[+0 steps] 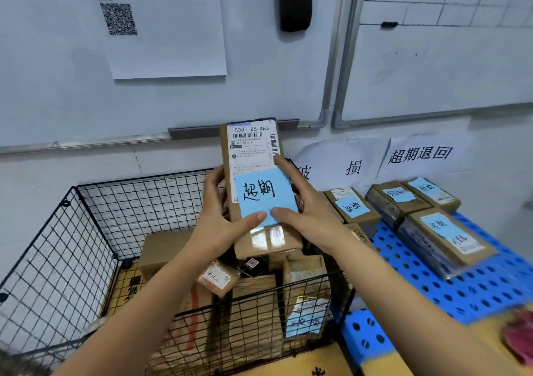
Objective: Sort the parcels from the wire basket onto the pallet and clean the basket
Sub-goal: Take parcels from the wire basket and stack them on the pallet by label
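Parcel (268, 240), held upright over the wire basket (86, 217), is gripped at its sides by the left hand (222, 220) and the right hand (305, 211), thumbs on its front. Its shipping label (251, 142) reads "530- D5 A83", and its blue note (259, 194) reads "超期". On the far wall at the right, above the blue pallet (476, 289), the near sign (331, 168) reads "破 损" and the far sign (419, 153) reads "超期退回".

Basket (86, 231) left of pallet (476, 289).

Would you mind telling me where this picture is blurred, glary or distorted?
Head view: held parcel sharp, label legible; glare on its tape near the bottom; parcels on the pallet blurred; whiteboard frame bowed by the wide lens.
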